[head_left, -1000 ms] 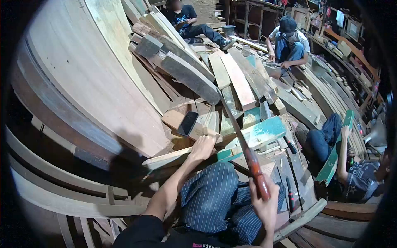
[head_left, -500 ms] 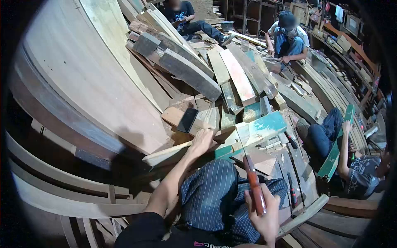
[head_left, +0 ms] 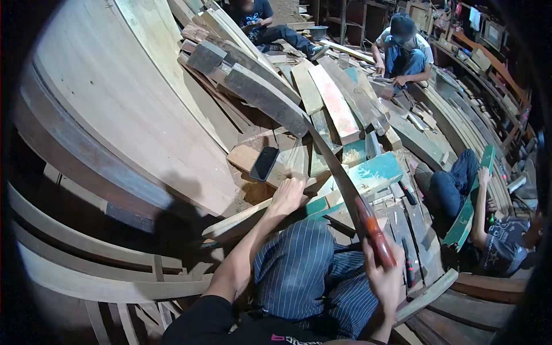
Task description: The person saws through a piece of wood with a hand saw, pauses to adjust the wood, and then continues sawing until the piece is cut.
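Observation:
My right hand (head_left: 384, 270) is wrapped round the red-brown wooden handle of a machete (head_left: 340, 172). Its long dark blade points up and away from me, passing in front of a green-and-white painted wood block (head_left: 376, 172). My left hand (head_left: 289, 194) is closed over a long piece of wood (head_left: 241, 221), pale on top with green paint towards its right end. This piece lies slantwise in front of my knees. Just beyond my left hand, a black phone (head_left: 264, 164) rests on a brown wood block (head_left: 242, 156).
Stacked wood beams (head_left: 264, 98) lie ahead. A large curved panel (head_left: 126, 115) stands at left. One person (head_left: 402, 54) squats at back right, another (head_left: 261, 29) sits at the back. At right, a person (head_left: 506, 241) holds a green board (head_left: 468, 210). A chisel-like tool (head_left: 408, 261) lies near my right hand.
My right hand has moved up and to the right with the machete. The blade has turned from edge-on to showing its broad side. My left hand stays on the wood.

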`<state>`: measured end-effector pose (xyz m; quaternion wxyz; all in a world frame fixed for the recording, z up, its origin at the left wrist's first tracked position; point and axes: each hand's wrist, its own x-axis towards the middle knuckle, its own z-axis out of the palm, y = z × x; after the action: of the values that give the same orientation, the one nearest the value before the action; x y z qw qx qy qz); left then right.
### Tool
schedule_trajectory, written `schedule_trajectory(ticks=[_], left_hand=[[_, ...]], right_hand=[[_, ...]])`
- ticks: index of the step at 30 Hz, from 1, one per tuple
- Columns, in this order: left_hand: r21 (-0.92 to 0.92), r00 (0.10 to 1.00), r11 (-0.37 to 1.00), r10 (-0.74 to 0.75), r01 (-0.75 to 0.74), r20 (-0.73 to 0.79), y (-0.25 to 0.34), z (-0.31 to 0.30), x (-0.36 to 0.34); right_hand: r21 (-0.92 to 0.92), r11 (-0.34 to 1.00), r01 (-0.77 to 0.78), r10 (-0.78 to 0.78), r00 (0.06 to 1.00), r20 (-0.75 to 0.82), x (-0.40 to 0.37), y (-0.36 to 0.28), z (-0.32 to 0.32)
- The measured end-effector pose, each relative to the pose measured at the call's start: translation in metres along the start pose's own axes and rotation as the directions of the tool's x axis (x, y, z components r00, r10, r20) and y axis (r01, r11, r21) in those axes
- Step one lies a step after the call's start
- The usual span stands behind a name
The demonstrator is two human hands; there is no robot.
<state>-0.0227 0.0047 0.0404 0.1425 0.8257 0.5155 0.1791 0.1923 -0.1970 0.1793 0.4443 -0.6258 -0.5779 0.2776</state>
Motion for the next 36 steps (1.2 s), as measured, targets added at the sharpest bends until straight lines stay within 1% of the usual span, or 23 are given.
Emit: schedule_trajectory(ticks=[2,4,5,9,12,14,15,17,18,19,20,21,24,25,26,28,29,30,31,32,34,35,36], left_hand=[[0.011,0.999,1.0,0.025,-0.024,-0.029,-0.006,0.005,0.002],[0.01,0.999,1.0,0.027,-0.026,-0.041,-0.009,0.008,0.002],[0.002,1.0,1.0,-0.015,0.015,-0.009,-0.009,0.008,0.002],[0.069,0.998,0.997,0.025,-0.021,-0.058,-0.018,0.012,0.004],[0.011,0.998,0.999,-0.041,0.042,-0.05,-0.018,0.008,0.007],[0.023,0.996,0.997,-0.075,0.076,-0.046,-0.014,0.004,0.011],[0.032,0.997,0.997,-0.07,0.071,-0.04,-0.016,0.006,0.012],[0.05,0.999,0.997,-0.051,0.052,-0.018,-0.015,0.004,0.012],[0.033,0.999,0.999,-0.042,0.043,-0.035,-0.017,0.007,0.012],[0.014,0.998,0.999,-0.033,0.033,-0.049,-0.018,0.01,0.011],[-0.01,0.998,1.0,-0.025,0.025,-0.056,-0.018,0.015,0.009],[-0.01,0.998,0.998,-0.067,0.067,-0.006,-0.006,0.003,0.006],[0.085,0.998,0.994,-0.06,0.062,-0.03,0.002,0.005,0.003],[0.102,0.998,0.993,-0.057,0.059,-0.017,0.009,0.004,0.001],[0.121,0.998,0.991,-0.057,0.057,-0.005,0.016,0.001,-0.003],[0.151,0.997,0.987,-0.068,0.063,0.026,0.019,0.002,-0.008],[0.135,0.996,0.987,-0.094,0.092,0.007,0.016,0.003,-0.006],[0.117,0.992,0.985,-0.122,0.123,-0.016,0.012,0.003,-0.003],[0.02,0.99,0.99,-0.136,0.137,-0.038,0.006,0.005,0.001],[0.05,0.996,0.995,-0.079,0.081,-0.048,-0.006,0.01,0.002],[0.051,0.997,0.997,-0.055,0.058,-0.058,-0.006,0.007,0.005],[0.037,0.996,0.996,-0.079,0.081,-0.047,-0.005,0.006,0.006],[0.024,0.994,0.994,-0.106,0.107,-0.039,-0.003,0.002,0.007]], right_hand=[[0.081,0.996,0.023,-0.023,1.0,-0.006,0.022,0.016,0.017],[0.172,0.985,-0.021,0.02,1.0,0.009,0.042,0.02,0.033],[0.126,0.992,0.022,-0.022,1.0,-0.002,0.049,0.014,0.038],[0.019,0.996,0.088,-0.088,0.996,0.018,0.047,0.017,0.038],[0.07,0.997,0.024,-0.026,0.999,0.028,0.018,0.007,0.015],[-0.112,0.993,0.026,-0.022,0.999,0.041,-0.008,-0.003,-0.015],[-0.128,0.992,0.002,0.002,0.999,0.033,-0.021,-0.003,-0.03],[-0.004,0.979,-0.203,0.203,0.978,0.038,-0.049,0.006,-0.064],[0.131,0.916,-0.38,0.373,0.925,0.074,-0.062,0.011,-0.079],[0.089,0.931,-0.355,0.358,0.933,-0.023,-0.071,0.01,-0.085],[-0.175,0.984,-0.027,0.024,0.999,-0.021,-0.074,0.034,-0.098],[-0.029,0.985,-0.173,0.171,0.983,-0.067,-0.078,0.028,-0.097],[0.185,0.937,-0.297,0.337,0.908,-0.249,-0.061,0.007,-0.06],[0.113,0.954,-0.278,0.28,0.96,-0.002,-0.034,0.0,-0.057],[0.102,0.968,-0.229,0.234,0.971,-0.04,-0.02,0.002,-0.036],[0.106,0.991,-0.088,0.089,0.996,-0.01,0.014,0.017,-0.002],[0.096,0.994,-0.056,0.053,0.998,0.04,0.031,0.023,0.006],[0.125,0.992,0.03,-0.031,0.999,0.008,0.047,0.021,0.015],[0.118,0.993,0.005,-0.008,1.0,0.023,0.054,0.016,0.019],[0.11,0.994,-0.019,0.015,0.999,0.038,0.057,0.013,0.02],[0.082,0.996,0.025,-0.028,0.999,0.033,0.05,0.018,0.017],[0.069,0.996,0.052,-0.055,0.998,0.032,0.045,0.02,0.016],[0.092,0.996,-0.005,0.006,1.0,-0.006,0.03,0.014,0.009]])
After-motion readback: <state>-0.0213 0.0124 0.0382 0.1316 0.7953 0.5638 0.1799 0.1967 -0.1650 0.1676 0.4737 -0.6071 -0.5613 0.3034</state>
